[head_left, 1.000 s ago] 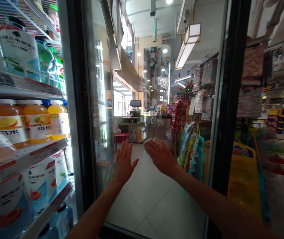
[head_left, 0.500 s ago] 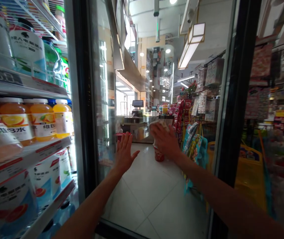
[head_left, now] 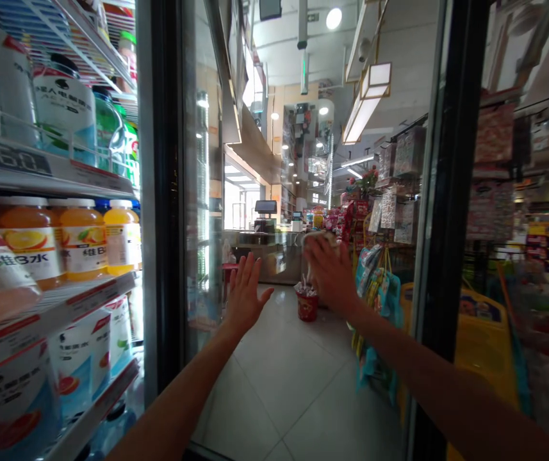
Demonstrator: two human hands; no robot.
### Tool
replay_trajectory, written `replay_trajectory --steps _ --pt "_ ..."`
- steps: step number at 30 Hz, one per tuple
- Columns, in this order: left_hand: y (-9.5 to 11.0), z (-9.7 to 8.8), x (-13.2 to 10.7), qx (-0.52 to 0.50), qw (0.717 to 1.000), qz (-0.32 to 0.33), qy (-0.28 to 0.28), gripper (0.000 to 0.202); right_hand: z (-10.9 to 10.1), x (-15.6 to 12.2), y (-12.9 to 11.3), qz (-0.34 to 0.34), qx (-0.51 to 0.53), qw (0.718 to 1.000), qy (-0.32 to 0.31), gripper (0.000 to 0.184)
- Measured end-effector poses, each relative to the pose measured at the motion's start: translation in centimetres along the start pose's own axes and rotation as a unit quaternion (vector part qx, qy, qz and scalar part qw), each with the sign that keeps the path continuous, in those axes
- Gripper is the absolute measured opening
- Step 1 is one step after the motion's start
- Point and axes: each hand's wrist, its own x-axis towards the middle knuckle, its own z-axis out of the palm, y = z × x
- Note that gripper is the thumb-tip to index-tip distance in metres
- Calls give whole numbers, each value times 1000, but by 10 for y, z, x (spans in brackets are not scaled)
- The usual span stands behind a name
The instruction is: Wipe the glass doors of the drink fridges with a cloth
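Observation:
My left hand (head_left: 244, 296) lies flat with fingers spread against the inside of an open glass fridge door (head_left: 298, 384). My right hand (head_left: 329, 272) presses a pale cloth (head_left: 319, 237) onto the same glass, higher and to the right; only the cloth's top edge shows past the fingers. The door's black frame (head_left: 442, 256) runs down just right of my right arm. The shop aisle shows through the glass.
Fridge shelves (head_left: 82, 294) at the left hold orange drink bottles (head_left: 84, 240) and white-labelled bottles (head_left: 82, 358). Through the glass I see a red bucket (head_left: 307, 305) on the tiled floor, hanging goods (head_left: 375, 275), a checkout counter (head_left: 267, 246) and yellow baskets (head_left: 480, 326).
My right hand has slid the cloth up and to the right across the glass. My left hand has stayed flat, shifting slightly upward with the view.

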Motion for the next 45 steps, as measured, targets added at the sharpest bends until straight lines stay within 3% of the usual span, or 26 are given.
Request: replay_trajectory --steps 3,4,8,13,18,23,28,33,34,37,39,43,45 --pt "2 1 1 11 1000 7 12 66 2 -10 -5 -135 27 990 -25 38" --pt "3 1 1 14 1000 12 17 66 2 -11 -4 -127 23 991 -23 38" --pt "10 2 0 14 999 30 23 66 -2 -7 10 26 -26 999 4 43" --pt "26 5 -3 10 999 53 -4 67 -8 -18 15 -83 5 996 -22 41" --pt "34 6 -8 12 999 42 -12 69 -13 -20 22 69 -34 997 21 45" --pt "36 5 -5 20 997 73 -11 69 -14 -23 18 -43 -4 999 -13 41" --pt "41 6 -2 12 997 76 -8 69 -13 -25 13 80 -36 996 12 44" --pt "41 7 -3 9 997 71 -9 67 -11 -36 6 -49 19 998 -25 43" --pt "41 7 -3 8 997 71 -9 67 -13 -34 12 -28 9 999 -17 43" --pt "41 8 -3 7 997 74 -9 68 -18 -26 30 120 -47 991 31 45" --pt "41 8 -3 11 997 75 -4 67 -21 -29 31 153 -59 986 34 47" --pt "41 9 -3 15 997 76 6 68 -22 -55 22 0 -13 1000 -27 44" --pt "41 9 -3 13 997 77 4 68 -26 -61 30 10 -19 1000 -20 44"
